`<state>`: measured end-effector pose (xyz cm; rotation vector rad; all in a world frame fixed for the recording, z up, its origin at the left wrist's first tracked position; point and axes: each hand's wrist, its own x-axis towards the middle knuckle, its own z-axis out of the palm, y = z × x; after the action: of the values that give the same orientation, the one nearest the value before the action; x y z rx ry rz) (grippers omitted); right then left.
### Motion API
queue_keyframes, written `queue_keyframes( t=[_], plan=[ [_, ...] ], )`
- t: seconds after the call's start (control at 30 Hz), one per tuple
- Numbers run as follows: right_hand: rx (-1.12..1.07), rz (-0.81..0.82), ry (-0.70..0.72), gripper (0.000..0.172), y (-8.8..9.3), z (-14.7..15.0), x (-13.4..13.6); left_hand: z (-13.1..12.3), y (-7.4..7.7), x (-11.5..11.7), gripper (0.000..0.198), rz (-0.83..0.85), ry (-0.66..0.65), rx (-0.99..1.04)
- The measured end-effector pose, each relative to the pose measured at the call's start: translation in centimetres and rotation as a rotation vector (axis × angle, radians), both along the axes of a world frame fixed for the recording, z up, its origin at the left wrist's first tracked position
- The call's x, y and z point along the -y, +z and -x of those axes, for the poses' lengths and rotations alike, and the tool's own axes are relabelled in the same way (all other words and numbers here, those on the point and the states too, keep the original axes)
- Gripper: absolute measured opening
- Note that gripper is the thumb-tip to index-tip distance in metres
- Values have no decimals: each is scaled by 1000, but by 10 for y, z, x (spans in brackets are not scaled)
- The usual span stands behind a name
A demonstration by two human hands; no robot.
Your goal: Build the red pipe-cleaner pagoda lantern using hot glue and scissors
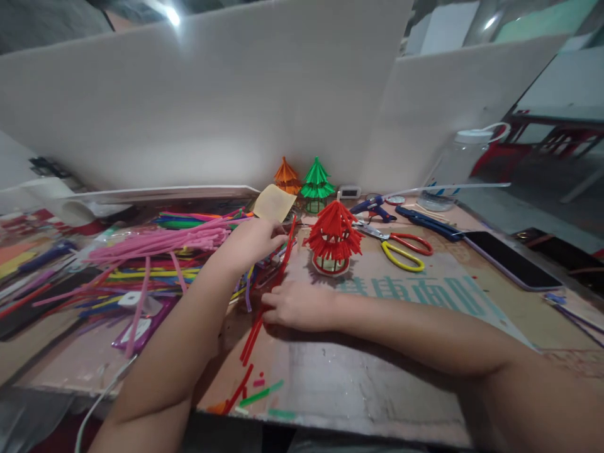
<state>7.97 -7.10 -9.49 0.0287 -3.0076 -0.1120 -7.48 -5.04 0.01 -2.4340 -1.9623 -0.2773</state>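
My left hand (264, 238) reaches over the right end of the pink pipe cleaners (165, 242), just below a pale yellow square of paper (274, 203); what its fingers hold, if anything, is hidden. Below it, my right hand (295, 305) rests on red pipe cleaners (253, 336) with its fingers curled, their grip unclear. A red pagoda-like model (334, 236) stands upright just behind my right hand. Farther back are a green model (318, 182) and an orange one (285, 176), partly covered by the paper.
Right of the red model lie scissors (403, 251), a blue glue gun (375, 207), dark blue pliers (427, 223) and a phone (512, 259). A clear bottle (453, 167) stands behind. At left are a purple packet (144, 327) and a cable (106, 393). Small scraps lie near the front edge.
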Motion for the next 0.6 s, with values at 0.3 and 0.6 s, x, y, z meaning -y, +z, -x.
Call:
queue_keyframes(
  t=[0.3,0.6],
  plan=[
    [-143,358,-187,23,11,-41,22,-4,6,-5,31,-270,-8,326],
    [-520,844,-626,21,54,-137,3,-63,20,-54,31,-128,-472,656]
  ],
)
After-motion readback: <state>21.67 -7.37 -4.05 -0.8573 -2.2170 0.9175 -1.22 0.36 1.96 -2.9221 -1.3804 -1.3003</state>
